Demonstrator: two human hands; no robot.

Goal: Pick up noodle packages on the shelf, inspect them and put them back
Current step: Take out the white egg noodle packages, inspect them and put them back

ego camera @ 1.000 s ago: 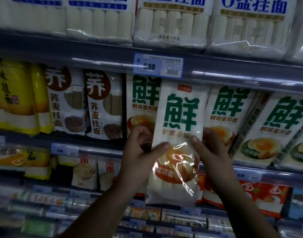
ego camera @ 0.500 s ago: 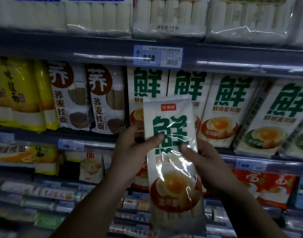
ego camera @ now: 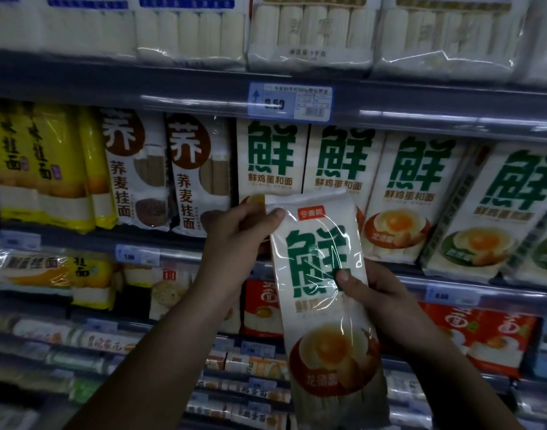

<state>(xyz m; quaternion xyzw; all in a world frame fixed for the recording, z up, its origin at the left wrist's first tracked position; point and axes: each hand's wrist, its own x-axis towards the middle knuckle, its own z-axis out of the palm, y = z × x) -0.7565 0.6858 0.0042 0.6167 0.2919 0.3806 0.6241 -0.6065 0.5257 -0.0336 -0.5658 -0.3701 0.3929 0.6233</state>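
Note:
A white noodle package (ego camera: 322,293) with a large green character and an egg picture hangs in front of the shelves, tilted slightly, front side facing me. My left hand (ego camera: 238,243) pinches its top left corner. My right hand (ego camera: 380,302) grips its right edge at mid-height, thumb on the front. Behind it, on the middle shelf (ego camera: 452,274), stands a row of matching packages (ego camera: 412,197).
Brown-labelled noodle packs (ego camera: 135,172) and yellow packs (ego camera: 39,162) stand to the left on the same shelf. White noodle bundles (ego camera: 309,29) fill the top shelf above a blue price tag (ego camera: 289,102). Red packages (ego camera: 483,336) and small packs sit on lower shelves.
The package has come off the shelf towards me and sunk lower. My left hand slid up to its top corner. My right hand stayed on the right edge.

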